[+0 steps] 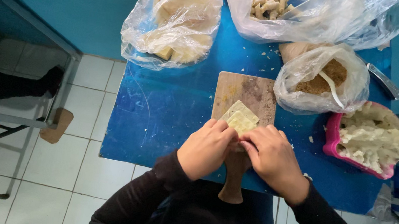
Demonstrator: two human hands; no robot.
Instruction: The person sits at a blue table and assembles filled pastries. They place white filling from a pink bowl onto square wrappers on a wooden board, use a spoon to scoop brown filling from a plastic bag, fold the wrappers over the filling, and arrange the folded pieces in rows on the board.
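Head view, the only one. Your left hand (205, 147) and right hand (271, 157) meet at the near end of the wooden cutting board (250, 95), fingers curled in tight, both pinching the pale yellow waffled sheets (240, 118). The sheets lie fanned on the board, near edges tucked under your fingertips, far corners free and pointing up the board.

Risks, as I judge them:
- The sheets look thin and brittle. Both hands squeezing the same edge could snap them unevenly or crumble a corner; crumbs already dot the blue table (159, 106).
- The board's handle (232, 183) overhangs the near table edge right below your wrists. Lean on it and the board could tip or slide toward you, sheets with it.
- The pink bowl (332, 139) of white shreds sits just beside your right forearm, close to the table's right edge. An elbow swing out could knock it off.
- The bag of brown powder (324, 82) with a white spoon in it stands open just beyond the board's far right corner; a shoved board could topple it.
- The two bags at the far edge, flat pale pieces (176, 16) and short sticks (285, 8), are well apart from your hands, low risk.
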